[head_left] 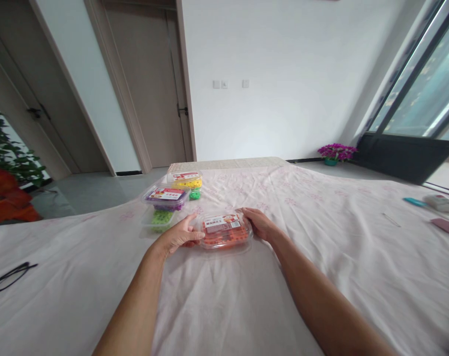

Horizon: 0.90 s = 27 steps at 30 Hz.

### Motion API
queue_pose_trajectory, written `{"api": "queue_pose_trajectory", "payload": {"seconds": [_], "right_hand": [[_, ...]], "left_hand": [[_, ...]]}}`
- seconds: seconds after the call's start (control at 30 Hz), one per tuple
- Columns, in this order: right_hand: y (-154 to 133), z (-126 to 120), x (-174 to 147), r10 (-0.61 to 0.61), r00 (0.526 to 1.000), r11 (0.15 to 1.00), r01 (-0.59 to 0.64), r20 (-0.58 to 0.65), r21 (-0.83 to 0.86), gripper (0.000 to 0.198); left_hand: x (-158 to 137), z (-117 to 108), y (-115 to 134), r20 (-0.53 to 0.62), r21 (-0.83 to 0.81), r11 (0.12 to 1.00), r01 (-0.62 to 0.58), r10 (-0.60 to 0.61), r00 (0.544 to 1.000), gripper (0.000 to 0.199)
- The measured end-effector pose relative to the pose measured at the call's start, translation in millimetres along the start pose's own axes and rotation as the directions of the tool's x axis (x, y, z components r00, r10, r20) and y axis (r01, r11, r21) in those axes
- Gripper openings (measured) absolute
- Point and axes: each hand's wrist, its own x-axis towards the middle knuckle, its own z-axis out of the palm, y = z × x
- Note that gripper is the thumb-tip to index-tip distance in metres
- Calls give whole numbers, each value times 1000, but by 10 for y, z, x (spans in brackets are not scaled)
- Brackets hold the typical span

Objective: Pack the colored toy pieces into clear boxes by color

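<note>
Dark-framed glasses (21, 268) lie at far left on a floral-patterned cloth (217, 306), near a person's work with clear, lidded plastic boxes of brightly coloured pieces. Further right, a purple-filled box (167, 195) sits above a light-green-filled box (160, 221), and just behind them a yellow-filled box (187, 181) stands over a box of darker green pieces (195, 195). Next comes the left hand (182, 235), its fingers narrowly parted and closed on the near-left side of an orange-filled box (224, 235), the thumb at the rim and the other fingers curled lower; how far they reach underneath cannot be told. The box rests, or is held just over the cloth, between both hands, a printed label (222, 223) on its lid. It looks light and thin-walled — stiff enough to keep its shape, yet likely to flex if squeezed, slick to the skin, with a lid that could spring loose. The opposite sides of the rim, low and level, seem the best hold. At its right, the right hand (259, 223) grips the far corner, fingers bent close over the edge, their undersides hidden. At far right, well apart, lie a thin white stick (391, 219), a blue item (415, 202) and a pink one (447, 226).
</note>
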Motion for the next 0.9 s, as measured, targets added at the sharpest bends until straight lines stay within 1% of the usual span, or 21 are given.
{"api": "queue_pose_trajectory", "payload": {"seconds": [0.07, 0.13, 0.23, 0.33, 0.37, 0.43, 0.6, 0.9], "right_hand": [[-50, -62, -49, 22, 997, 1000, -21, 80, -15, 38], [-123, -140, -118, 57, 977, 997, -46, 206, -56, 42], [-231, -266, -219, 128, 909, 988, -81, 398, -133, 56], [-290, -357, -275, 184, 851, 978, -111, 492, -174, 69], [-296, -374, -281, 200, 839, 975, -123, 505, -183, 71], [-294, -387, -281, 228, 831, 970, -145, 507, -198, 73], [-293, -351, -281, 253, 848, 963, -173, 467, -206, 68], [-374, -375, -309, 315, 827, 934, -182, 466, -309, 64]], "left_hand": [[-7, 2, 9, -6, 4, 1000, 4, -4, 1000, 109], [-19, 10, 23, -10, 4, 1000, 6, -6, 1000, 108], [-36, 27, 46, -16, -6, 1000, 9, -9, 1000, 108], [-43, 38, 57, -22, -4, 1000, 7, -7, 1000, 107], [-43, 38, 57, -22, 1, 1000, 6, -6, 1000, 106], [-37, 35, 51, -21, 7, 1000, 4, -3, 1000, 105], [-10, 15, 14, -19, 16, 1000, -10, 11, 1000, 104], [-9, 4, 28, 2, 29, 1000, -9, 8, 1000, 106]]}}
